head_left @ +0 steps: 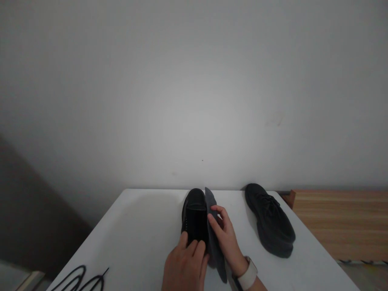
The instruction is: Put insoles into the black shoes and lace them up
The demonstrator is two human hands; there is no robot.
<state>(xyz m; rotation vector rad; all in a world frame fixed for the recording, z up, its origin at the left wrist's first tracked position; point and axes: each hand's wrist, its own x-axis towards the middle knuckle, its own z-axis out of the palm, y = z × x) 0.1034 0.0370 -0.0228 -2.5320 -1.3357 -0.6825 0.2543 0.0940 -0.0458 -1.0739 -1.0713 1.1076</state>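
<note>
A black shoe [195,199] without laces stands near the middle of the white table, toe toward the wall. My left hand [185,264] is at its opening, fingers curled over the near edge and gripping the shoe. Upright along the shoe's right side is a grey insole [214,242], seen nearly edge-on. My right hand [222,232] pinches this insole between thumb and fingers; a light-coloured watch band is on that wrist. The heel of the shoe is partly hidden behind my left hand.
A second black shoe [271,222], laced, rests at the right of the white table [136,226]. A loose black shoelace [80,279] lies at the near left corner. Behind the table rises a pale wall [194,101]; a wooden surface [336,226] is beyond the right edge.
</note>
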